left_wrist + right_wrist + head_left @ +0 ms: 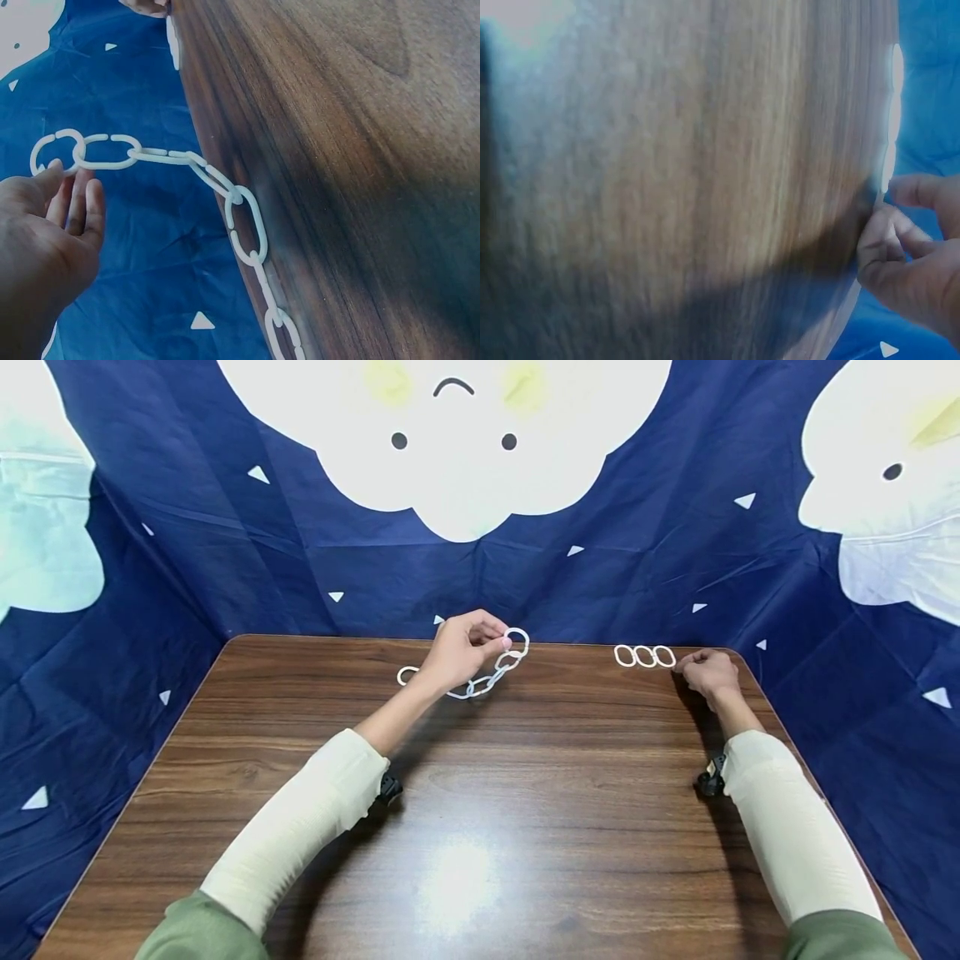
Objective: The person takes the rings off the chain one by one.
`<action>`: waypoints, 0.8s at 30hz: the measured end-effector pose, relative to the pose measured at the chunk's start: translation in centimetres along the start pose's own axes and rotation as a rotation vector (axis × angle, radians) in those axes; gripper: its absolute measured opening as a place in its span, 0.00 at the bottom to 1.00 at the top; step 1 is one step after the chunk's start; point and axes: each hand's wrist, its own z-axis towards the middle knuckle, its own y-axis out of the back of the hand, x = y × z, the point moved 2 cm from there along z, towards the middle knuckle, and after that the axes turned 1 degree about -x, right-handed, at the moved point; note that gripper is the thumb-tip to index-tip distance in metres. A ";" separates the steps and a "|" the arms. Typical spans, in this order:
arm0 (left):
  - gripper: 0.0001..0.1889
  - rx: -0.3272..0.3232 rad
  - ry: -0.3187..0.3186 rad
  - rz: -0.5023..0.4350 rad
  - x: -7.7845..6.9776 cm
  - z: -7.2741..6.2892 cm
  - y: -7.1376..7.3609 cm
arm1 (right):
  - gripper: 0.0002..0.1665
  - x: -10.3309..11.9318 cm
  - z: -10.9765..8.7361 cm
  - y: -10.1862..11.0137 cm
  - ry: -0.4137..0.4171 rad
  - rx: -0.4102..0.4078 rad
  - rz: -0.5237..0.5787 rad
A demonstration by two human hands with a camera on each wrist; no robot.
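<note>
My left hand (459,652) pinches the end link of a white plastic chain (504,670) between thumb and fingers, above the table's far edge. From there the joined oval links sag down and run left behind the hand, with another link end (406,676) showing left of the wrist. In the left wrist view the chain (259,225) trails along the wooden edge. My right hand (712,675) is at the far right corner, its fingers curled and fingertips right at the end of a row of white oval links (645,657). I cannot tell whether those fingertips hold a link.
The brown wooden table (525,793) has rounded far corners. Dark blue cloth (300,552) with white clouds and triangles hangs behind it and along both sides. Small black devices (711,781) are strapped at both wrists, over pale sleeves.
</note>
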 end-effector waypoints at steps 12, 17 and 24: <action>0.09 0.005 -0.001 -0.002 0.1 0.1 -0.2 | 0.15 5.7 -4.3 -0.3 0.174 -0.151 -0.071; 0.08 -0.001 -0.005 0.010 0.1 0.1 -0.2 | 0.16 7.8 -4.8 -1.1 0.269 -0.105 -0.093; 0.09 0.000 -0.008 0.007 0.1 0.2 -0.3 | 0.15 10.3 -5.9 -2.3 0.360 -0.032 -0.112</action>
